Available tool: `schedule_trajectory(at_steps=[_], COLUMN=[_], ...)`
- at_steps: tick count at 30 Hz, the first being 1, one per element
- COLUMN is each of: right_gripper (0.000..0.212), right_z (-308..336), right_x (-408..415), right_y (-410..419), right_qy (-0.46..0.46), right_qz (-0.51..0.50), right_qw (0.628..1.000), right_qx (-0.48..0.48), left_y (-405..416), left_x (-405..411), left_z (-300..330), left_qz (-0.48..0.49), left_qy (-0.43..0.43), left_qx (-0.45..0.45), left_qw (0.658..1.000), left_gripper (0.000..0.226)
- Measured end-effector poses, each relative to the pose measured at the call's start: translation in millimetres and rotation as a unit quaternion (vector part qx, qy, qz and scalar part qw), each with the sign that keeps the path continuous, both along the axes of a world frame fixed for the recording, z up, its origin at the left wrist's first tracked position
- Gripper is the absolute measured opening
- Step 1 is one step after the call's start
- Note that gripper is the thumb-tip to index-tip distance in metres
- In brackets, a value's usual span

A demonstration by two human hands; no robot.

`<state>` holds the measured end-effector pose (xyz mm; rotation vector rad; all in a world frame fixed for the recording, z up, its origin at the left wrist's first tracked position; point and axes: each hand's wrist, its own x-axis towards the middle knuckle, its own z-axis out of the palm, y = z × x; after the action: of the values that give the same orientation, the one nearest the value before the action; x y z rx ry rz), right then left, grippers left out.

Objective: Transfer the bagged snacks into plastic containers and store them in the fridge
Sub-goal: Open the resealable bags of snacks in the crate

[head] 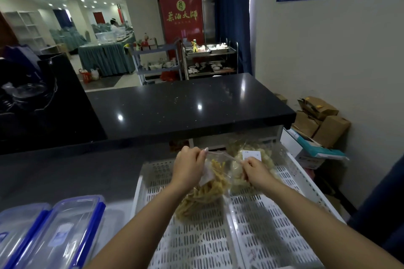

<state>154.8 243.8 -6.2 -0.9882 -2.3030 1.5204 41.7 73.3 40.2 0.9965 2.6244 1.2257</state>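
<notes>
Snack bag (pixel 203 190) (yellow strips inside) hangs over the white perforated tray (pixel 273 214); your left hand (pixel 189 167) and right hand (pixel 256 171) both pinch its top edge.

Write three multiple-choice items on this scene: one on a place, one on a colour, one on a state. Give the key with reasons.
1. Where do the plastic containers sit?
A. lower left, on the grey counter
B. on the black countertop
C. in the white tray

2. What colour are the container clips?
A. red
B. blue
C. green

3. What are the hands doing?
A. resting flat
B. both pinching the top of the bag of yellow strips
C. lifting a lid

Key: 1 A, they stand left of the perforated tray. 2 B, blue edges show. 3 B, left hand and right hand grip the bag's mouth.
</notes>
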Motion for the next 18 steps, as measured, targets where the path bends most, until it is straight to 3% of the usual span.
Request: schedule_trajectory(at_steps=[14,18], right_gripper=[0.029,0.026], right_z=[-2,2], right_x=[9,14], right_y=[6,10], right_qy=[0.042,0.036], right_qz=[0.006,0.000], right_qw=[0.994,0.996], right_qx=[-0.098,-0.080], left_y=[19,20], left_x=[9,11], left_z=[-12,-7], left_qz=[0.011,0.016], left_qy=[-0.038,-0.047], left_qx=[0.021,0.048], left_qw=[0.999,0.998], left_gripper=[0.041,0.042])
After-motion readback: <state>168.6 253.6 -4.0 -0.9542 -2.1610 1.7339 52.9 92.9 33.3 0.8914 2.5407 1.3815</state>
